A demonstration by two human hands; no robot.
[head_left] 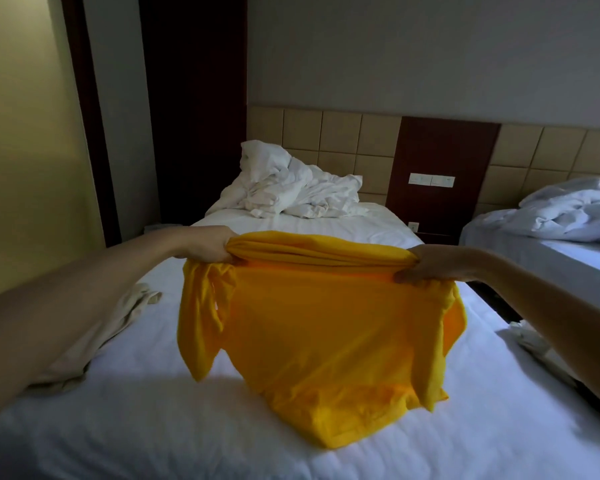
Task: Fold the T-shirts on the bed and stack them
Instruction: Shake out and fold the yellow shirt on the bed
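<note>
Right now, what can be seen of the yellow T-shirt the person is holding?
The yellow T-shirt is plain, bright yellow, of thin soft fabric that lets some light through. It is held up and spread wide: the left hand and the right hand each grip one end of its bunched upper edge. The body hangs down between them, with a short sleeve drooping at each side. Its lower end rests crumpled on the white sheet of the bed. No print or label shows.
</note>
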